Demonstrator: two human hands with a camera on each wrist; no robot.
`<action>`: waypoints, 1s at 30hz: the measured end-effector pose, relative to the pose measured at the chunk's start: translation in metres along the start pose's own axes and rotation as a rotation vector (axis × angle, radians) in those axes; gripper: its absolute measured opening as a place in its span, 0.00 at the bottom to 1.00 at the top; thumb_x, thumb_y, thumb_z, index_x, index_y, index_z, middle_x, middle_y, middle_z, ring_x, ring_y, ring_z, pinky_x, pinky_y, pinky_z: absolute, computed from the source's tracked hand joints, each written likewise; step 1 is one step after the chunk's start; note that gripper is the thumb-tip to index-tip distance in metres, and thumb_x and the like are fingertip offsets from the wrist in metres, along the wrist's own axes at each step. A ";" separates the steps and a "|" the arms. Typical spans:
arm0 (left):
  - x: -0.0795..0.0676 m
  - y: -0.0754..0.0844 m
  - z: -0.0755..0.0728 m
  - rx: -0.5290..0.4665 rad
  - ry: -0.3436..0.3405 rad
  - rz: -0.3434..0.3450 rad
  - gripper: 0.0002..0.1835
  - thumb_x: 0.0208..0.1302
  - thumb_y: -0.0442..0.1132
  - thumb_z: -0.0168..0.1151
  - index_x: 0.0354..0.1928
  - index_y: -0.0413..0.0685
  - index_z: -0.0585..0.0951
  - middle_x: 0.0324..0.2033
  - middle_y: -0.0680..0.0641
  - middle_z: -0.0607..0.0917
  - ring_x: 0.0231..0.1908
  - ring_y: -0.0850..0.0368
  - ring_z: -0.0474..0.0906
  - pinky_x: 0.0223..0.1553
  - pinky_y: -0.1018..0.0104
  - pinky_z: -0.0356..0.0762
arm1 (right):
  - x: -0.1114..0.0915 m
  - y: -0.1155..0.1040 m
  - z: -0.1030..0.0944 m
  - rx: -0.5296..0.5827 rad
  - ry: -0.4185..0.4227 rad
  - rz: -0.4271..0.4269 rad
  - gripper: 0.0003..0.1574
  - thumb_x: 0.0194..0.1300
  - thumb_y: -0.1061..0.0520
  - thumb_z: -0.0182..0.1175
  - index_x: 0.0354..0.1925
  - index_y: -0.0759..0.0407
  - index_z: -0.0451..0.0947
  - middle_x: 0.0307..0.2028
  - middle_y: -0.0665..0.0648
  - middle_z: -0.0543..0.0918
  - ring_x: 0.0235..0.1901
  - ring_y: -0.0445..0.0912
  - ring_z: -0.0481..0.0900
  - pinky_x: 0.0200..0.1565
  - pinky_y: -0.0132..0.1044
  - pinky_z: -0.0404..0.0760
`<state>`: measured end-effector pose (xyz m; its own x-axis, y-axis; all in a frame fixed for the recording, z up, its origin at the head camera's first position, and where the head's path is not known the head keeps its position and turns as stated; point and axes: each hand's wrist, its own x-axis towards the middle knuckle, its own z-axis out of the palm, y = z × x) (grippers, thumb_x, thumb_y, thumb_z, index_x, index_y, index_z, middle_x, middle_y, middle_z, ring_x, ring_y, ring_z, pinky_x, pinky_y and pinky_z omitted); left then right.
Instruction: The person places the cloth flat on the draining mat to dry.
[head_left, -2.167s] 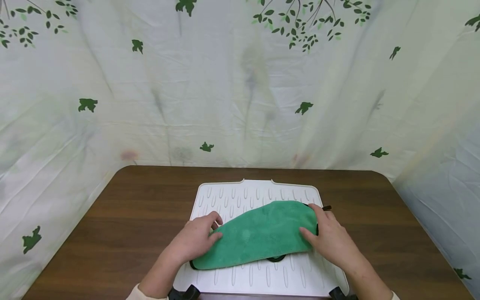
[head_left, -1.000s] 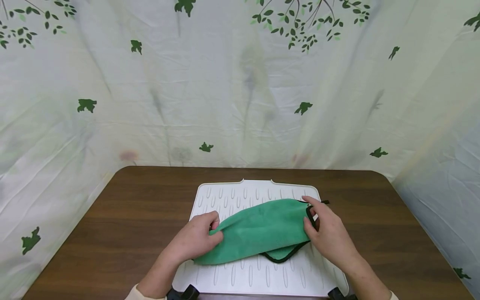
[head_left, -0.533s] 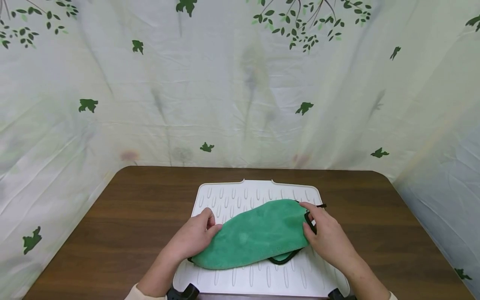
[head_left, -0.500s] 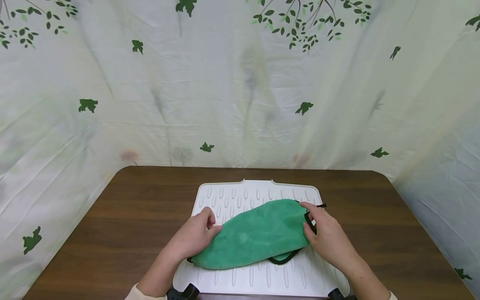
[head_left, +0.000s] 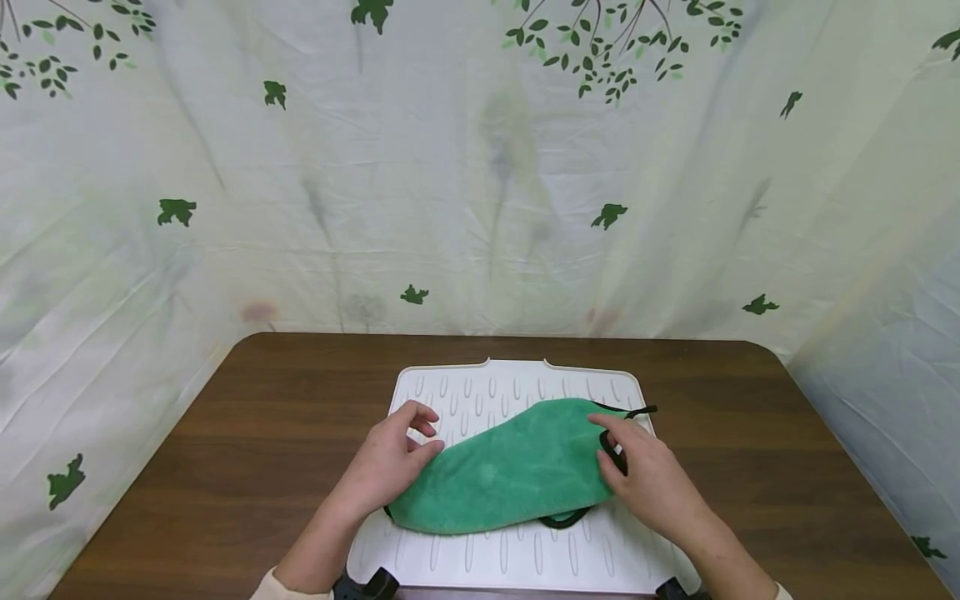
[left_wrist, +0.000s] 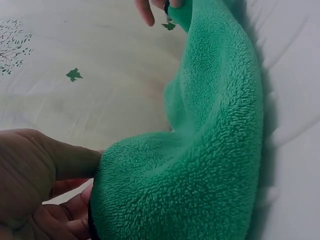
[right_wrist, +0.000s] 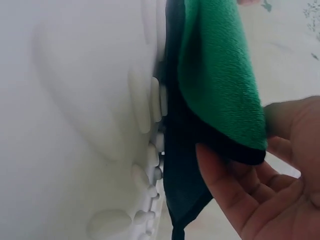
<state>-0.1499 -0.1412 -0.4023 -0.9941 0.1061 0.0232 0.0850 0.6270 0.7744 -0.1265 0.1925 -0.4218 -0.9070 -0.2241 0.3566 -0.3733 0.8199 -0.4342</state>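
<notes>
A green plush cloth point(head_left: 502, 471) with black edging lies folded over on a white ribbed board point(head_left: 525, 562). At its left end my left hand point(head_left: 393, 462) pinches the edge; in the left wrist view the thumb point(left_wrist: 80, 161) meets the cloth and the other fingers are lower, partly hidden. My right hand point(head_left: 652, 479) holds the right end, thumb on top and fingers under the black-trimmed fold, as the right wrist view shows. A darker layer point(right_wrist: 182, 175) hangs below, ending in a narrow strap point(head_left: 643, 411). The cloth's underside is mostly hidden.
The board rests on a brown wooden table point(head_left: 300, 400) near its front edge. A pale curtain point(head_left: 480, 167) with leaf prints hangs behind and at both sides. Dark wrist devices point(head_left: 382, 583) sit at the bottom of the head view.
The cloth's right end was pulled left and lifted, then settled back with black edging showing below. My left index finger has risen, and my right hand has shifted slightly left.
</notes>
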 end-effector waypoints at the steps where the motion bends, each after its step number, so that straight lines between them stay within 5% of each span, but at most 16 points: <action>1: 0.000 0.000 -0.001 -0.002 0.004 0.004 0.15 0.63 0.32 0.71 0.50 0.45 0.79 0.41 0.47 0.84 0.29 0.61 0.81 0.35 0.66 0.79 | -0.001 0.000 0.000 -0.001 -0.006 0.001 0.30 0.62 0.65 0.69 0.62 0.54 0.79 0.36 0.46 0.80 0.37 0.38 0.76 0.40 0.36 0.78; 8: 0.000 0.004 -0.005 -0.010 0.096 0.034 0.11 0.63 0.32 0.67 0.47 0.47 0.81 0.43 0.46 0.85 0.30 0.61 0.80 0.34 0.69 0.79 | 0.000 -0.003 -0.001 -0.003 -0.028 0.004 0.26 0.62 0.64 0.70 0.59 0.53 0.81 0.38 0.46 0.81 0.38 0.38 0.77 0.39 0.36 0.79; 16: -0.002 -0.007 0.006 0.168 -0.041 0.036 0.15 0.71 0.37 0.63 0.57 0.43 0.78 0.45 0.44 0.87 0.48 0.48 0.83 0.51 0.50 0.79 | -0.001 -0.002 -0.002 0.017 -0.026 0.013 0.23 0.62 0.65 0.66 0.55 0.54 0.82 0.38 0.47 0.81 0.36 0.38 0.75 0.37 0.33 0.78; 22: -0.002 -0.009 0.005 0.179 -0.007 0.018 0.16 0.71 0.32 0.61 0.59 0.45 0.78 0.42 0.46 0.90 0.42 0.51 0.86 0.45 0.53 0.81 | 0.000 -0.001 -0.005 0.058 -0.026 0.019 0.24 0.63 0.68 0.64 0.57 0.55 0.80 0.38 0.47 0.80 0.36 0.37 0.73 0.35 0.31 0.76; 30: -0.001 -0.007 -0.007 0.202 -0.009 -0.088 0.19 0.75 0.45 0.58 0.62 0.44 0.78 0.39 0.41 0.90 0.39 0.49 0.86 0.40 0.51 0.82 | 0.002 -0.001 -0.007 0.072 0.017 0.029 0.29 0.62 0.67 0.68 0.61 0.56 0.78 0.37 0.50 0.79 0.31 0.37 0.73 0.32 0.30 0.76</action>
<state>-0.1501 -0.1511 -0.4032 -0.9977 0.0500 -0.0449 0.0105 0.7760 0.6306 -0.1265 0.1954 -0.4147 -0.9144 -0.1917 0.3565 -0.3606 0.7857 -0.5027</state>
